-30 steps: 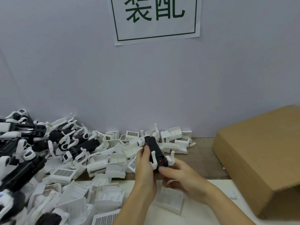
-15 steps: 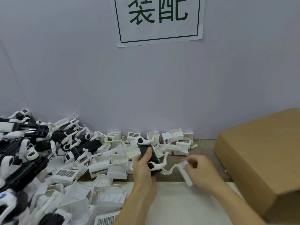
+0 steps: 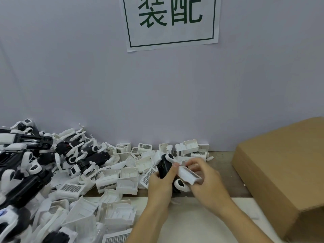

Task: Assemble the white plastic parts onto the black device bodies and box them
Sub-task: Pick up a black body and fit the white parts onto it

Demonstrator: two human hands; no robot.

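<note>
Fitting was the step: our left hand (image 3: pixel 162 183) gripped the black device body (image 3: pixel 164 166), our right hand (image 3: pixel 204 179) held the white plastic part (image 3: pixel 188 175) against it (seating seemed next), left of the cardboard box (image 3: pixel 280 172).

Right hand (image 3: pixel 206 179) fingers motion-blurred; sign (image 3: pixel 172 21) top and cardboard box (image 3: pixel 284 174) right side cropped.
</note>
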